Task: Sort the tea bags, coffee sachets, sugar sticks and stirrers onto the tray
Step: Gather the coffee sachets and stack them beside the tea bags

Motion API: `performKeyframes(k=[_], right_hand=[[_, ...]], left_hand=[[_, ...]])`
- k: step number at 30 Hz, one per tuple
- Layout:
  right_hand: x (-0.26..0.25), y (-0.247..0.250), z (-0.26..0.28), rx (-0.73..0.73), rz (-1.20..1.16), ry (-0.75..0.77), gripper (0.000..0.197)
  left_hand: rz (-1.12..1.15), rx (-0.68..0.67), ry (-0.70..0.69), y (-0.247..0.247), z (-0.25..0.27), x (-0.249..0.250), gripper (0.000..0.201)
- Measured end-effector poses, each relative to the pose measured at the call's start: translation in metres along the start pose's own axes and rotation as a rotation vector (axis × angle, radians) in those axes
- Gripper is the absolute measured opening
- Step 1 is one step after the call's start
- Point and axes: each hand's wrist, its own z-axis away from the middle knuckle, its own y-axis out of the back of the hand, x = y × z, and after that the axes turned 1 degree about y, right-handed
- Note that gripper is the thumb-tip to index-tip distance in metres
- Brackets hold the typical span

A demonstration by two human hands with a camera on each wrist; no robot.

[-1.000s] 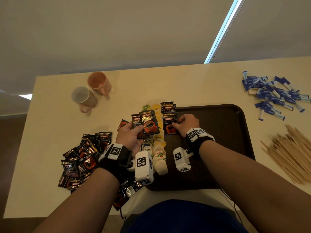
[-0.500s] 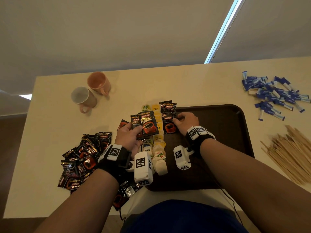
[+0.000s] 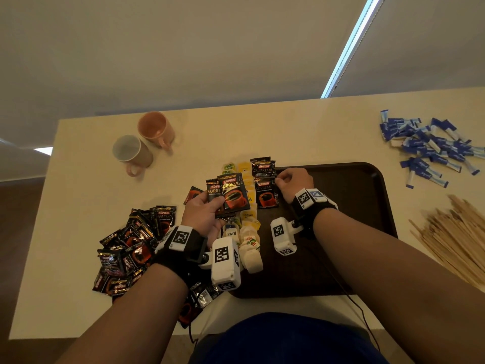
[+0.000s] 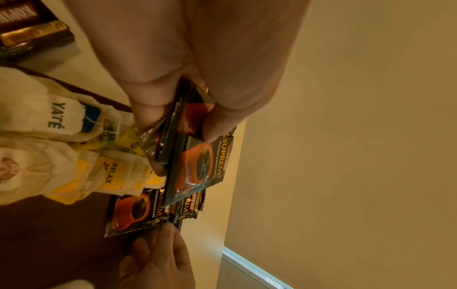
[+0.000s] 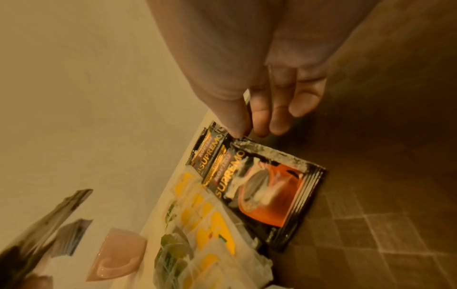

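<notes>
The right and near parts of the brown tray (image 3: 367, 206) lie bare, open to a hand from the right. Its left strip is filled: a column of tea bags (image 3: 249, 232) with stacked coffee sachets (image 3: 265, 193) just beside them. Left of the tray, a heap of coffee sachets (image 3: 131, 248) covers the table (image 3: 78, 206). Two mugs (image 3: 144, 145) stand far left. Sugar sticks (image 3: 430, 145) and wooden stirrers (image 3: 454, 232) crowd the table right of the tray.
</notes>
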Motion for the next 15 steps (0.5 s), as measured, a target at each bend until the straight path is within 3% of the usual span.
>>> performKeyframes(k=[15], right_hand=[[-0.005, 0.002, -0.012, -0.008, -0.089, -0.065, 0.018]], left_hand=[[0.001, 0.008, 0.004, 0.0, 0.0, 0.001, 0.016]])
